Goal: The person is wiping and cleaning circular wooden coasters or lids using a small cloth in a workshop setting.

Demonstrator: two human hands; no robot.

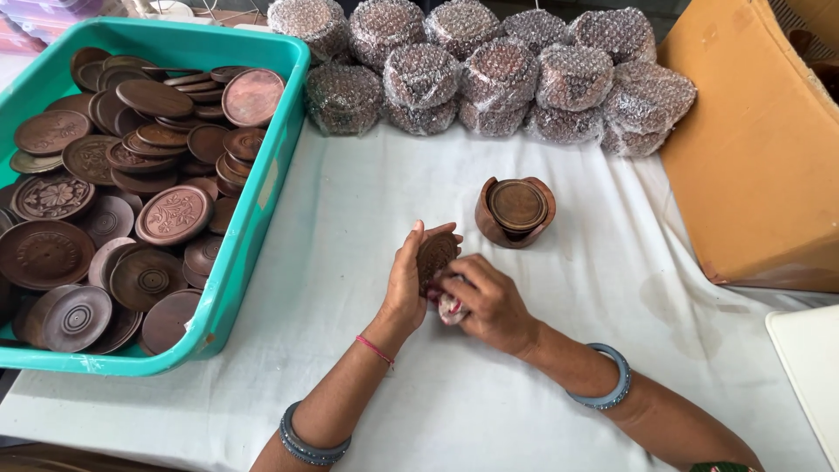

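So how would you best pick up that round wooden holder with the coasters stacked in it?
Grip the wooden holder from above, fingers on its two raised side walls. It stands upright on the white cloth, apart from both hands, and its open slots leave only those curved walls to squeeze.

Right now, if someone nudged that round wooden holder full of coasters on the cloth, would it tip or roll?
Probably neither: the holder sits upright on a broad base. It looks solid wood, so likely stiff and heavy. The white cloth may bunch beneath it.
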